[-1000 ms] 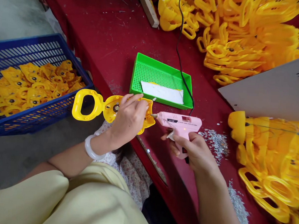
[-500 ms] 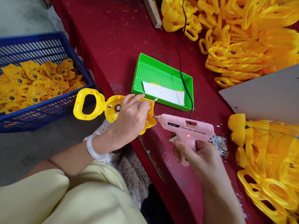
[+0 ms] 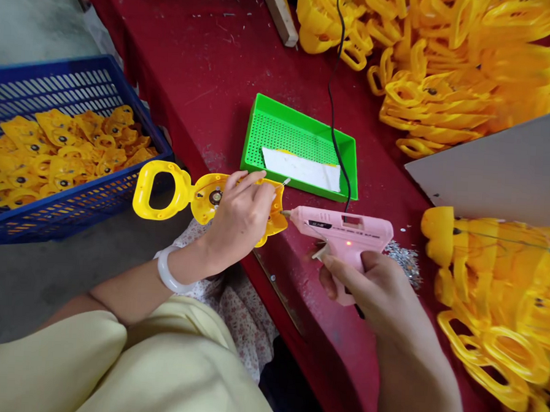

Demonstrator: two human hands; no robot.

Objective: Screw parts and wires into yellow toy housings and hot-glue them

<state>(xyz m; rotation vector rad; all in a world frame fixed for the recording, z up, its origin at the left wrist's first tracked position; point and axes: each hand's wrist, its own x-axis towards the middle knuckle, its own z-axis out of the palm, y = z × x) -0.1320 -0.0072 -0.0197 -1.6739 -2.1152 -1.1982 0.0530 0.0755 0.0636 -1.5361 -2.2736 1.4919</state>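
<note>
My left hand (image 3: pixel 240 219) is closed over a yellow plastic shell (image 3: pixel 203 197), which has a loop handle at its left end and a round dark part inside. A small white-tipped piece sticks up by my fingers at the shell's upper edge. In my right hand (image 3: pixel 377 282) is a pink glue gun (image 3: pixel 342 228) with a lit orange light. Its nozzle meets or nearly meets the shell's right end; whether they touch I cannot tell. My index finger lies near the trigger. My left palm hides the middle of the shell.
Behind the shell sits a green perforated tray (image 3: pixel 298 190) with a white strip (image 3: pixel 301 168) inside; a black cord (image 3: pixel 332 104) crosses it. Yellow shells (image 3: pixel 496 291) are piled right and at the back. A blue basket (image 3: pixel 72 204) of shells stands left. Small screws (image 3: pixel 403 262) lie beyond the gun.
The glue gun's rear end has tilted slightly, while its nozzle stays at the shell's right end. My left hand and the shell have hardly moved.
</note>
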